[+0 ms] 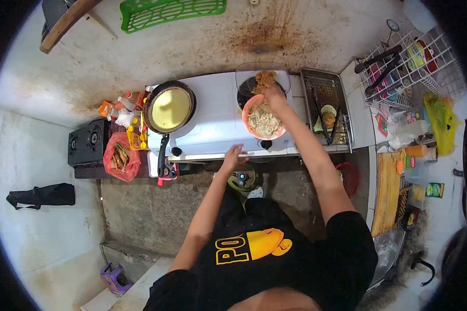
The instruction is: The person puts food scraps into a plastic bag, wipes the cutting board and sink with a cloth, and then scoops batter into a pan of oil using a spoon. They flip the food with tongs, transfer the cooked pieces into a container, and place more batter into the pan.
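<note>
At the far rim of an orange bowl [247, 117] is my right hand [276, 98], fingers closed and partly hidden. The bowl contains a pale mixture [264, 120] with green and orange bits, and it covers part of the stove [213, 114]. Just beyond those fingers, golden-brown fried food [265, 79] lies in a clear container [244, 78] over the right burner. My left hand [233, 157] hovers empty by the stove's front edge, fingers apart, near the right knob [266, 144]. On the left burner stands a black frying pan [192, 103] holding yellowish oil [169, 109].
Right of the stove, a metal tray [324, 85] holds tongs [320, 116] and a small strainer [329, 118]. A red plastic bag [120, 156] and several bottles [132, 98] stand left. A wooden board [386, 192] lies on the right counter. The pan handle [163, 154] juts past the stove's front.
</note>
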`<action>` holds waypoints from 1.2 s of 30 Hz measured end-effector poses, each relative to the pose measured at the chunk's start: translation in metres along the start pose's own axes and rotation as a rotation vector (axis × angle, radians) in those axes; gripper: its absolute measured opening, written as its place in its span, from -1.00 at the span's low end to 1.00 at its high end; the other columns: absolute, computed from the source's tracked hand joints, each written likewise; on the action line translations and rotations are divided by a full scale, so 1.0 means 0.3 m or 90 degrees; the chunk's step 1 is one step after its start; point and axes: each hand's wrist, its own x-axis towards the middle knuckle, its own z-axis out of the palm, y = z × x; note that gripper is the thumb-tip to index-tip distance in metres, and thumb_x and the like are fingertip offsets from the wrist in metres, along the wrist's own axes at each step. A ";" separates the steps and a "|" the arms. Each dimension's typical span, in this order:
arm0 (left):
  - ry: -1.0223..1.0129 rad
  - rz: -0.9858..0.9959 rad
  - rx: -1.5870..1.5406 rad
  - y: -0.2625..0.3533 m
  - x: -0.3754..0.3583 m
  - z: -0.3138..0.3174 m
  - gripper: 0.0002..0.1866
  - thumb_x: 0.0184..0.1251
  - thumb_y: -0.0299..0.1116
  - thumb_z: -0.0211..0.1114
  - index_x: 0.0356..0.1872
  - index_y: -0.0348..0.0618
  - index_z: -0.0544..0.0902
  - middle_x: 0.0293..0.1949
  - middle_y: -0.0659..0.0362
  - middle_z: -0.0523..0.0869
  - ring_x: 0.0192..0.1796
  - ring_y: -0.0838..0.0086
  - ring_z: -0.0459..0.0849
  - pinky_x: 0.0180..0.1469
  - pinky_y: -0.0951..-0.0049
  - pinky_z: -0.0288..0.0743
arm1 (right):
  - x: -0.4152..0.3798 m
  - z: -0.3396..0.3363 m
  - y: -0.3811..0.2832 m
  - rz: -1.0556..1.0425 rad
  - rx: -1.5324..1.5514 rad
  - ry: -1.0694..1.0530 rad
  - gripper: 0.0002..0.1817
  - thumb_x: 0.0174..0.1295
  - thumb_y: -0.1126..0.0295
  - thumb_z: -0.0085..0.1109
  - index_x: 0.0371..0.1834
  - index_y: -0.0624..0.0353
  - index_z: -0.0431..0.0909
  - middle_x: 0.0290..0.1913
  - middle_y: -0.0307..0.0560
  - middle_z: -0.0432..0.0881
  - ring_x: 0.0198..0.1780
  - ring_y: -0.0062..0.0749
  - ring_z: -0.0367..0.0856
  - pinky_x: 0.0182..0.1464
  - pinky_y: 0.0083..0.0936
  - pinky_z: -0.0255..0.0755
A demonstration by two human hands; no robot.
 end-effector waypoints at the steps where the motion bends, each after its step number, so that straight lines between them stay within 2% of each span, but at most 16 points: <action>1: -0.005 -0.010 -0.033 0.020 0.048 0.020 -0.52 0.38 -0.12 0.01 0.23 -0.11 0.27 -0.10 -0.06 0.54 -0.24 0.29 0.63 -0.20 0.38 0.55 | -0.034 0.008 -0.004 -0.041 0.024 0.084 -0.71 0.05 0.34 0.16 -0.14 0.13 0.59 -0.01 -0.01 0.56 0.00 -0.18 0.53 -0.01 -0.32 0.45; 2: -0.031 0.001 -0.048 0.053 0.074 0.046 -0.48 0.40 -0.06 -0.04 0.27 -0.09 0.19 -0.01 -0.06 0.49 -0.14 0.29 0.61 -0.12 0.34 0.55 | -0.059 -0.014 -0.020 -0.038 0.015 0.074 -0.71 0.05 0.34 0.16 -0.14 0.13 0.59 -0.01 -0.01 0.56 0.00 -0.18 0.53 -0.01 -0.32 0.45; 4: -0.061 0.007 -0.071 0.092 0.137 0.090 -0.44 0.42 -0.01 -0.08 0.31 -0.06 0.11 0.07 -0.06 0.44 -0.03 0.30 0.59 -0.05 0.30 0.54 | -0.101 -0.075 -0.076 -0.228 -0.200 -0.005 -0.85 -0.04 0.33 0.15 -0.43 0.10 0.64 -0.35 -0.07 0.66 -0.27 -0.17 0.65 -0.25 -0.31 0.53; 6: -0.103 -0.014 -0.207 0.104 0.203 0.127 -0.45 0.42 -0.08 -0.12 0.36 0.08 0.00 0.15 -0.06 0.37 -0.02 0.20 0.57 -0.02 0.23 0.56 | -0.153 -0.060 -0.131 -0.230 -0.261 -0.064 -0.88 -0.08 0.38 0.13 -0.47 0.07 0.63 -0.41 -0.09 0.65 -0.32 -0.19 0.65 -0.29 -0.32 0.52; 11: -0.123 -0.012 -0.246 0.156 0.182 0.175 -0.45 0.43 0.05 -0.31 0.36 0.10 0.00 0.22 0.00 0.30 0.17 0.19 0.46 0.12 0.18 0.50 | -0.293 -0.155 -0.212 -0.183 -0.310 -0.137 -0.89 -0.12 0.43 0.12 -0.50 0.09 0.62 -0.47 -0.08 0.65 -0.39 -0.23 0.66 -0.36 -0.34 0.52; 13: -0.144 -0.024 -0.264 0.168 0.189 0.161 -0.42 0.43 0.12 -0.39 0.36 0.08 0.01 0.21 -0.01 0.29 0.19 0.14 0.44 0.17 0.18 0.48 | -0.333 -0.179 -0.189 -0.036 -0.185 -0.033 -0.84 -0.04 0.43 0.08 -0.37 0.14 0.58 -0.50 0.01 0.63 -0.46 -0.13 0.65 -0.44 -0.25 0.49; 14: -0.153 -0.039 -0.274 0.170 0.191 0.154 -0.41 0.42 0.13 -0.40 0.35 0.06 0.03 0.23 -0.01 0.28 0.21 0.12 0.42 0.17 0.17 0.47 | -0.358 -0.174 -0.193 -0.032 -0.188 -0.038 -0.84 -0.04 0.43 0.08 -0.37 0.14 0.58 -0.50 0.01 0.63 -0.46 -0.13 0.65 -0.44 -0.25 0.49; 16: -0.164 -0.059 -0.286 0.179 0.188 0.151 -0.40 0.41 0.13 -0.41 0.35 0.04 0.04 0.24 0.00 0.27 0.22 0.11 0.40 0.17 0.16 0.47 | -0.421 -0.152 -0.212 0.147 -0.179 -0.057 -0.81 0.02 0.45 0.02 -0.28 0.14 0.53 -0.52 0.05 0.61 -0.43 -0.01 0.63 -0.41 -0.17 0.48; 22: -0.165 -0.082 -0.317 0.158 0.215 0.133 -0.36 0.40 0.16 -0.43 0.34 -0.02 0.06 0.26 -0.01 0.25 0.22 0.05 0.39 0.19 0.09 0.43 | -0.520 0.034 -0.340 0.302 -0.001 -0.021 -0.83 0.13 0.40 -0.04 -0.31 0.25 0.50 -0.52 0.22 0.57 -0.34 0.13 0.60 -0.28 0.01 0.44; 26: -0.192 -0.089 -0.348 0.130 0.244 0.130 -0.46 0.46 0.05 -0.44 0.34 0.02 0.02 0.25 -0.01 0.25 0.20 0.07 0.42 0.16 0.06 0.45 | -0.519 0.086 -0.335 0.372 0.116 -0.005 -0.81 0.06 0.44 -0.01 -0.36 0.33 0.55 -0.48 0.32 0.58 -0.25 0.16 0.60 -0.22 0.02 0.43; 28: -0.211 -0.087 -0.362 0.137 0.237 0.139 -0.45 0.45 0.07 -0.42 0.34 0.02 0.02 0.26 0.00 0.23 0.20 0.08 0.42 0.15 0.07 0.46 | -0.501 0.173 -0.278 0.269 0.249 0.108 -0.82 0.11 0.41 -0.03 -0.46 0.28 0.55 -0.61 0.19 0.55 -0.49 0.01 0.60 -0.47 -0.14 0.42; 29: -0.190 -0.088 -0.333 0.152 0.228 0.141 -0.41 0.43 0.11 -0.43 0.33 -0.01 0.04 0.27 0.00 0.22 0.20 0.07 0.43 0.18 0.08 0.43 | -0.496 0.180 -0.259 0.268 0.249 0.110 -0.82 0.11 0.41 -0.03 -0.46 0.28 0.55 -0.61 0.19 0.55 -0.49 0.01 0.60 -0.47 -0.14 0.42; 31: -0.169 -0.089 -0.303 0.174 0.217 0.143 -0.37 0.40 0.15 -0.43 0.33 -0.03 0.06 0.28 0.00 0.21 0.19 0.06 0.43 0.21 0.09 0.39 | -0.483 0.127 -0.266 0.589 0.728 -0.075 -0.81 0.17 0.36 -0.05 -0.51 0.18 0.47 -0.77 -0.15 0.38 -0.79 -0.35 0.34 -0.75 -0.41 0.17; 32: -0.162 -0.089 -0.279 0.185 0.217 0.146 -0.37 0.40 0.16 -0.44 0.33 -0.03 0.06 0.28 0.00 0.21 0.19 0.08 0.43 0.21 0.10 0.40 | -0.482 0.102 -0.266 0.588 0.728 -0.075 -0.81 0.17 0.36 -0.05 -0.51 0.18 0.47 -0.77 -0.15 0.38 -0.79 -0.35 0.34 -0.75 -0.41 0.17; 34: -0.156 -0.089 -0.253 0.191 0.221 0.145 -0.36 0.40 0.16 -0.44 0.33 -0.03 0.06 0.27 0.00 0.22 0.19 0.09 0.44 0.20 0.11 0.42 | -0.493 0.066 -0.253 0.698 0.980 -0.150 -0.81 0.24 0.32 -0.09 -0.52 0.07 0.37 -0.81 -0.41 0.11 -0.87 -0.65 -0.03 -0.83 -0.58 -0.14; 36: -0.167 -0.063 -0.232 0.193 0.226 0.142 -0.42 0.44 0.09 -0.38 0.35 0.00 0.01 0.28 0.01 0.21 0.20 0.08 0.43 0.13 0.09 0.48 | -0.499 0.048 -0.249 0.695 1.048 -0.176 -0.82 0.25 0.33 -0.10 -0.52 0.05 0.33 -0.80 -0.44 0.06 -0.86 -0.68 -0.06 -0.82 -0.60 -0.16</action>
